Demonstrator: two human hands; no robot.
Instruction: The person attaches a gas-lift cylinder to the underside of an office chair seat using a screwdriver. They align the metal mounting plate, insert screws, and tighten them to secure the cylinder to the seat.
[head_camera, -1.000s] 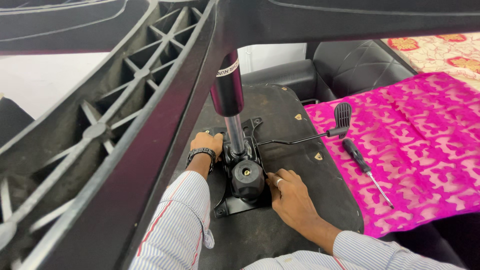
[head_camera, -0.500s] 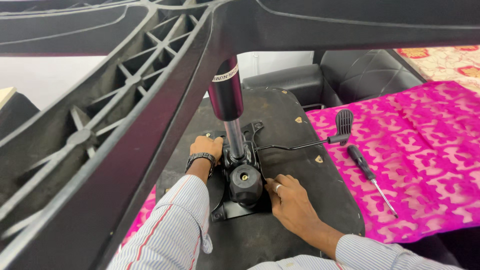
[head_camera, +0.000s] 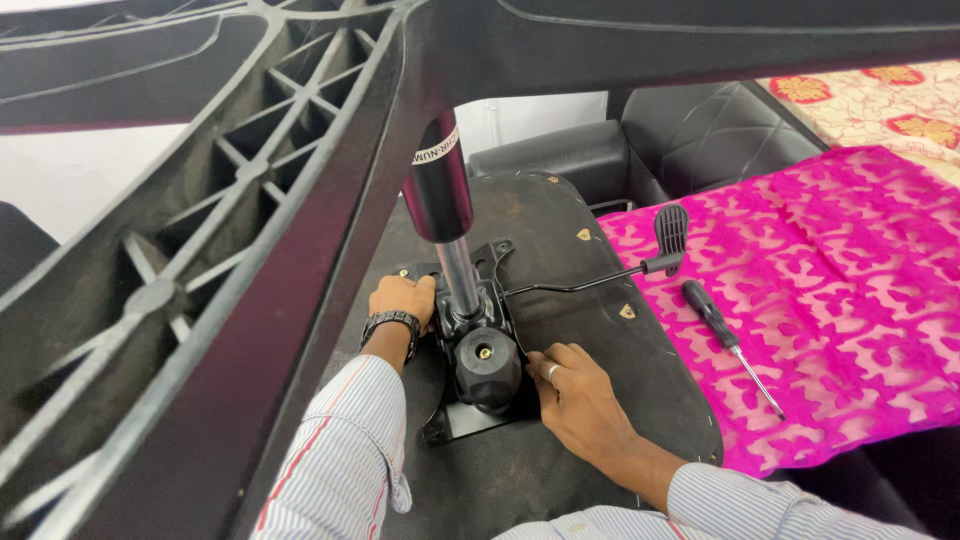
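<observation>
An upturned office chair seat (head_camera: 560, 240) lies bottom-up, with its black metal tilt mechanism (head_camera: 470, 400) bolted on. A gas lift cylinder (head_camera: 440, 200) rises from the mechanism to the black star base (head_camera: 250, 230) overhead. My left hand (head_camera: 402, 297) rests on the mechanism's left side beside the cylinder's shaft; a dark watch sits on its wrist. My right hand (head_camera: 575, 395) lies flat on the seat, fingertips touching the plate's right edge next to the round black knob (head_camera: 487, 368). A lever with a paddle handle (head_camera: 670, 232) sticks out to the right.
A black-handled screwdriver (head_camera: 728, 340) lies on a bright pink patterned cloth (head_camera: 830, 300) to the right of the seat. A black padded chair part (head_camera: 660, 140) lies behind. A floral cloth (head_camera: 880, 105) shows at the far right.
Both hands stay at the mechanism in much the same place. The view has shifted slightly, so the star base fills more of the left side.
</observation>
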